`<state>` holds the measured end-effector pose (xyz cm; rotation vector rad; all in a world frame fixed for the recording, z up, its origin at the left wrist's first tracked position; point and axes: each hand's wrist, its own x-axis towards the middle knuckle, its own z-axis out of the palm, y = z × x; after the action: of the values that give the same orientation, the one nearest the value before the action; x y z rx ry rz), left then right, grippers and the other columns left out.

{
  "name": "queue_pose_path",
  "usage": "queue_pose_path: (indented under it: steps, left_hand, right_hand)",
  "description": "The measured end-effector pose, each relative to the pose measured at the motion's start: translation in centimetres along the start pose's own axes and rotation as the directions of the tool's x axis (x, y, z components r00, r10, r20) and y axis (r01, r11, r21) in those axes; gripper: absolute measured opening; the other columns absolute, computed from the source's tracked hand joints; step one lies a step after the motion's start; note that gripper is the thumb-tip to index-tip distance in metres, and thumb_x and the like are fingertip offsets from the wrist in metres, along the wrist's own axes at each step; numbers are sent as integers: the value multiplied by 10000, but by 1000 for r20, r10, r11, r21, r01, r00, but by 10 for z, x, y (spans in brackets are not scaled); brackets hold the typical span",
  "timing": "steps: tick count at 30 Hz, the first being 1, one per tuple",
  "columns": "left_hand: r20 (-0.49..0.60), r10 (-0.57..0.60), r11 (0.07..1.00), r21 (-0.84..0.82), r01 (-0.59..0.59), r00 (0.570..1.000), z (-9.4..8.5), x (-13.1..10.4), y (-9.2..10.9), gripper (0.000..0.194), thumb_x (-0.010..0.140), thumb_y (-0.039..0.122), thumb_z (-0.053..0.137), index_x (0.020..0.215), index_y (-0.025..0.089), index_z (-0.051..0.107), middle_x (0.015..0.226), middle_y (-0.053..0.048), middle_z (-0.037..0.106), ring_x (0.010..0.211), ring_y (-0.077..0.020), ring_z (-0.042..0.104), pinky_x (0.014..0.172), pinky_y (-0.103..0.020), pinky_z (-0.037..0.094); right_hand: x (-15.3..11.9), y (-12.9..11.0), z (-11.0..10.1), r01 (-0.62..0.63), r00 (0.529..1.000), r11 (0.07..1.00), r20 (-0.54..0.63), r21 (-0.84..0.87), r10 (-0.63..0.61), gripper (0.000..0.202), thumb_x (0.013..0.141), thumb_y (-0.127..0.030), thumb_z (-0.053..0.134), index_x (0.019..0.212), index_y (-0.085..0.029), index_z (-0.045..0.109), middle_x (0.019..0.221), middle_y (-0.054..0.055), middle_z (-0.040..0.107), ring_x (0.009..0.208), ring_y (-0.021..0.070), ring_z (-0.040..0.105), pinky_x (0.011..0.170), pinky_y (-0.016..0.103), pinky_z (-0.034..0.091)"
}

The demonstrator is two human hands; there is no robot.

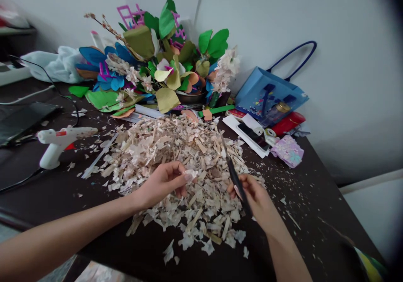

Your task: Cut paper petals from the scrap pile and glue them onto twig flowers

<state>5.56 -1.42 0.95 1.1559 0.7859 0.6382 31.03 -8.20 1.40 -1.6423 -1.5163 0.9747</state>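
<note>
A small whitish scrap (191,174), thin like a petal or a bit of paper, is pinched between the thumb and fingers of my left hand (170,178). My right hand (250,191) is closed around a slim black-handled tool (234,174). Its narrow metal end points up and away; whether it is scissors, tweezers or a blade I cannot tell. Both hands are above a wide heap of pale, thin shavings and petal-like scraps (151,141). Several loose scraps (208,246) lie at the heap's near side.
A white glue gun (58,143) and a clear glue stick (100,156) lie left of the heap. Behind stands a colourful artificial flower arrangement (170,63). At the right back are a blue bag (267,91), a phone (252,134) and a floral cloth item (288,151). Dark table (327,198).
</note>
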Motion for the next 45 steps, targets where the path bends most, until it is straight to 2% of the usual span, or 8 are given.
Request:
queue_pose_path:
  steps: [3, 7, 11, 17, 23, 31, 40, 45]
  left_hand:
    - [-15, -10, 1000, -4, 10, 1000, 0, 0, 3, 309, 801, 393, 655, 740, 147, 480, 829, -76, 703, 515, -78, 591, 487, -184, 466]
    - [2, -18, 999, -29, 18, 1000, -2, 1, 4, 294, 795, 370, 669, 746, 143, 489, 753, -52, 694, 519, -79, 593, 494, -180, 465]
    - [91, -68, 996, -54, 73, 993, -2, 2, -1, 281, 782, 357, 685, 767, 137, 509, 761, -50, 695, 550, -90, 608, 523, -196, 485]
    - [219, -163, 982, -60, 180, 962, 4, -2, -9, 284, 770, 346, 694, 803, 147, 494, 752, -21, 676, 519, -82, 600, 476, -184, 475]
    - [303, -196, 979, 17, 201, 933, 7, -6, -13, 281, 783, 359, 676, 830, 141, 504, 724, 0, 652, 524, -82, 606, 490, -191, 491]
    - [285, -184, 983, 56, 176, 941, 11, -7, -17, 297, 810, 407, 631, 835, 144, 497, 686, 21, 609, 522, -78, 588, 478, -184, 474]
    - [232, -147, 988, 72, 134, 961, 9, -6, -15, 312, 805, 429, 632, 837, 140, 520, 585, 60, 508, 505, -57, 494, 481, -162, 413]
    - [266, -180, 979, 142, 146, 947, 7, -5, -16, 330, 787, 448, 644, 818, 147, 514, 541, 60, 506, 480, -64, 485, 476, -168, 405]
  right_hand:
    - [-4, -5, 6, -51, 997, 915, 67, 400, 26, 278, 835, -489, 537, 854, -212, 549, 734, 26, 568, 621, 163, 520, 590, 288, 445]
    - [-7, -7, 24, -73, 995, 841, 101, 537, 22, 438, 747, -591, 613, 915, -187, 606, 690, 12, 505, 617, 155, 457, 571, 288, 397]
    - [-10, -8, 37, -91, 994, 871, 97, 483, 50, 348, 726, -496, 687, 862, -193, 584, 649, -10, 495, 592, 147, 461, 562, 287, 391]
    - [-12, -17, 53, -40, 999, 912, 42, 409, 25, 243, 746, -329, 692, 896, -221, 533, 904, 49, 647, 681, 160, 551, 603, 285, 453]
    - [-9, -20, 65, 7, 1000, 924, 0, 382, -7, 184, 729, -259, 664, 843, -221, 524, 827, 40, 674, 673, 169, 596, 626, 295, 497]
    - [-12, -28, 62, -45, 999, 961, 38, 273, 36, 129, 715, -226, 631, 805, -207, 541, 705, -11, 609, 566, 125, 538, 520, 228, 436]
    - [-12, -19, 69, -90, 996, 924, 50, 371, 77, 149, 720, -249, 646, 816, -208, 540, 722, -7, 605, 614, 133, 544, 561, 231, 448]
    - [-12, -20, 66, -90, 995, 933, 78, 349, 66, 174, 736, -304, 665, 813, -200, 549, 735, 2, 605, 633, 138, 551, 584, 241, 457]
